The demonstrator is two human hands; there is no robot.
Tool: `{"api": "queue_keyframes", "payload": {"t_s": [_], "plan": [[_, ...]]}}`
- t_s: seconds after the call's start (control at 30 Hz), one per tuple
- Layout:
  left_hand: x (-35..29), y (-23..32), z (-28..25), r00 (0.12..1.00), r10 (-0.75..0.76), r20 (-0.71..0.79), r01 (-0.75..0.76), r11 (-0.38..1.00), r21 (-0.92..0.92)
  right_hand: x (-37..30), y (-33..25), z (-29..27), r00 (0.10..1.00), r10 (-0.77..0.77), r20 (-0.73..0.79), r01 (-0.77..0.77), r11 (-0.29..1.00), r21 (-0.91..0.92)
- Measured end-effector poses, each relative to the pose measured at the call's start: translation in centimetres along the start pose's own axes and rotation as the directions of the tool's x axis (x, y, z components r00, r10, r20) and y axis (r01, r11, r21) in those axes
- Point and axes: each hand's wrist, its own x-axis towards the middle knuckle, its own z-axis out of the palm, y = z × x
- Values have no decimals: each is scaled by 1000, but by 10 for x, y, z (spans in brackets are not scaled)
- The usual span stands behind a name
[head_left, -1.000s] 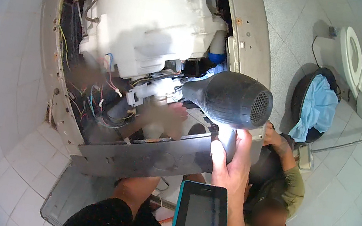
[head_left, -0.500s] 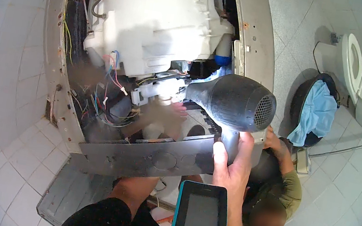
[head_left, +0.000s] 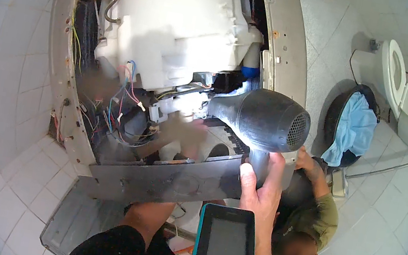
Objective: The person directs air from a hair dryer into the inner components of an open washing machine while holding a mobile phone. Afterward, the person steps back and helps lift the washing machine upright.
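Note:
My right hand (head_left: 262,191) is closed around the grip of a black hair dryer (head_left: 270,118). The nozzle points left, close to a small white plastic part (head_left: 183,103) under the large white plastic tub (head_left: 168,19) of an opened appliance. Inside the opening, a blurred hand (head_left: 193,134) is near that part; I cannot tell whose it is or how its fingers are set. No left forearm of mine can be made out. In front of my right forearm is a teal keypad phone (head_left: 225,247); what supports it is not shown.
Loose coloured wires (head_left: 125,95) hang left of the white part. A metal crosspiece (head_left: 167,183) runs below the opening. At right a co-worker in a green sleeve (head_left: 326,218) touches the appliance's side. Beyond are a black tub with blue cloth (head_left: 356,128) and a toilet (head_left: 396,73).
The blurred hand inside the opening has shifted slightly. The hair dryer stays at the white part, in my right hand's grip. The view has moved a little.

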Motion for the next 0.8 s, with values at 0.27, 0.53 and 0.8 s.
{"api": "queue_keyframes", "payload": {"t_s": [0.27,0.53,0.8], "plan": [[-33,30,51,973,-194,123,168,967,194,2,8,-2,997,-72,-42,69,996,-65],[-23,41,29,981,-193,35,190,979,75,3,-3,-3,997,-61,-42,56,992,-112],[-22,10,22,997,76,-30,-78,995,-67,6,-6,-3,999,-48,-1,47,995,-89]]}}
